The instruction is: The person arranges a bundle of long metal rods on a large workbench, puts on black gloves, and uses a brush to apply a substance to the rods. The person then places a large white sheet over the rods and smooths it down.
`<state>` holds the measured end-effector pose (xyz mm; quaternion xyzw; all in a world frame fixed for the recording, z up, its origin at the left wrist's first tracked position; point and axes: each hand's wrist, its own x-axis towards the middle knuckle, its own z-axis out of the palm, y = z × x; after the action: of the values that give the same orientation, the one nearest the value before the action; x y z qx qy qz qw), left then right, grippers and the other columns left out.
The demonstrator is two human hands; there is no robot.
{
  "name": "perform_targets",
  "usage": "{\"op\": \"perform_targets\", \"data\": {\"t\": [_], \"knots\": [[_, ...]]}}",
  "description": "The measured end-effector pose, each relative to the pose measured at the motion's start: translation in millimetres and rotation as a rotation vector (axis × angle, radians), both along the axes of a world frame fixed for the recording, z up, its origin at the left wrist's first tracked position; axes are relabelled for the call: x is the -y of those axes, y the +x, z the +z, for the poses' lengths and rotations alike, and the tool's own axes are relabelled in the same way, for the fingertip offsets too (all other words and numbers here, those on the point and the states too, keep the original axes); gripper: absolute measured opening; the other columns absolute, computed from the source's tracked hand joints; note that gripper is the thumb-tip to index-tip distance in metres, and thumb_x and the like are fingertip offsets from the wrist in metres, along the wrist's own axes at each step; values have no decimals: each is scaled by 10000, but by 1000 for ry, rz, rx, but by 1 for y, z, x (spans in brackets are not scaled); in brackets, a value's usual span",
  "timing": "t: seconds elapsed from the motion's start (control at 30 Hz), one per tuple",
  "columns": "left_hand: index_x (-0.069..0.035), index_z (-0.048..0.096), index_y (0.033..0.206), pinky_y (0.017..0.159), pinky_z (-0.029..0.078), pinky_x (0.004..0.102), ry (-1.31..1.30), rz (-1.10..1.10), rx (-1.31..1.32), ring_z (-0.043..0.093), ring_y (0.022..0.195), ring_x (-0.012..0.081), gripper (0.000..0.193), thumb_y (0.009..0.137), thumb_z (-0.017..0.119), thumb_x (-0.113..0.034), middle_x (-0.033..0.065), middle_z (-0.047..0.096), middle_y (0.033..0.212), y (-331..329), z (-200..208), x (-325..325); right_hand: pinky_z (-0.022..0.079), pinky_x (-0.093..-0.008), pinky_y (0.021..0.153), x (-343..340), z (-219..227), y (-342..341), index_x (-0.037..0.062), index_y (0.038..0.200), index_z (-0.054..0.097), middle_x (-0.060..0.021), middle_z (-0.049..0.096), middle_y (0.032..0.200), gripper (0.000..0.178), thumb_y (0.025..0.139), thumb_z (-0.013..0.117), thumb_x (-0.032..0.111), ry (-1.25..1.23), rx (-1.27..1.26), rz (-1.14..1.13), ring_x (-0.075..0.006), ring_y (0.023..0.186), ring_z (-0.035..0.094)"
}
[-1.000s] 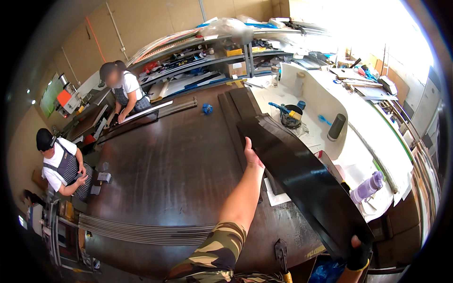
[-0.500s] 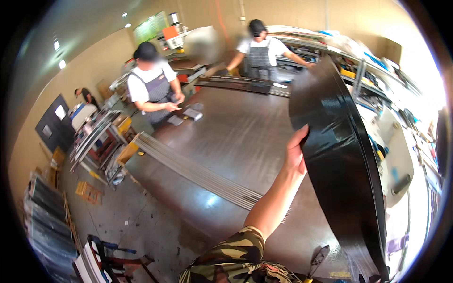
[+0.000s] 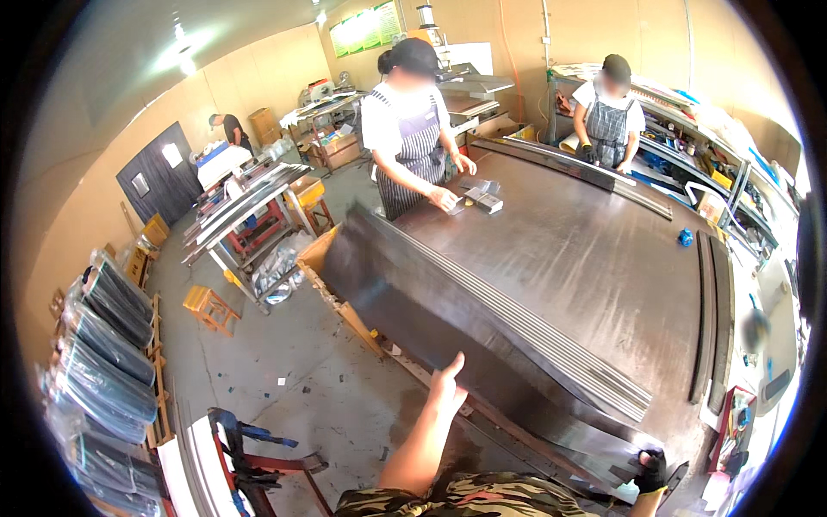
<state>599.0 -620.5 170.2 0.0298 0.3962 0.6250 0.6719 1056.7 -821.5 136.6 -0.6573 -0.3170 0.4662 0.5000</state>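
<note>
A long, dark, flexible sheet strip [image 3: 508,366] stretches diagonally along the near left side of the table, its far end raised and curved. My left hand [image 3: 446,392], bare, grips its lower edge midway, thumb up and the other fingers partly hidden. At the near right end, my right hand [image 3: 650,474], in a dark glove with a yellow cuff, is closed around the strip's end. Right behind the strip, several thin metal bars [image 3: 551,345] lie side by side on the large brown table [image 3: 586,258].
Across the table a co-worker in a striped apron [image 3: 413,138] handles small grey pieces [image 3: 484,198]; another stands [image 3: 610,121] by the shelves. Dark strips [image 3: 708,319] and a blue roll [image 3: 686,237] lie at the right. A wooden stool [image 3: 209,308] stands on the floor at left.
The dark strip has swung from upright at my right to lying across the table's near left side. My left hand has moved left and down with it; my right hand has come into view.
</note>
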Motion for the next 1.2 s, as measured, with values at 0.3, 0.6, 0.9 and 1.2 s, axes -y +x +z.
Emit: {"op": "perform_targets", "data": {"t": [0.3,0.6,0.9,1.2], "knots": [[34,601,1107,806,551,460,-191,53,-132,649,936,288,312,858,728,-105,152,644,1072,-57,-183,-17,543,-347,667,15,-72,-42,34,1053,645,-57,677,889,273,834,716,180,-235,-359,-143,-195,759,648],[55,623,1125,867,531,470,-212,192,-137,631,979,288,415,799,797,-133,139,642,1126,-52,-176,-27,500,-310,779,-3,-107,-47,23,1050,666,-46,696,943,230,824,700,48,-125,63,-182,-168,837,627],[-22,591,1087,757,575,415,-158,43,-394,660,873,248,304,831,747,-73,96,650,1011,-55,-174,-45,470,-298,705,-31,-103,-31,19,908,667,3,649,799,118,793,685,34,3,554,6,-145,743,580],[-64,587,1137,785,537,418,-199,-18,-306,625,957,224,334,834,727,-44,59,634,1058,-62,-153,-47,445,-277,603,-55,-83,-58,20,919,676,6,635,761,130,798,689,65,-105,126,-323,-107,655,543]]}}
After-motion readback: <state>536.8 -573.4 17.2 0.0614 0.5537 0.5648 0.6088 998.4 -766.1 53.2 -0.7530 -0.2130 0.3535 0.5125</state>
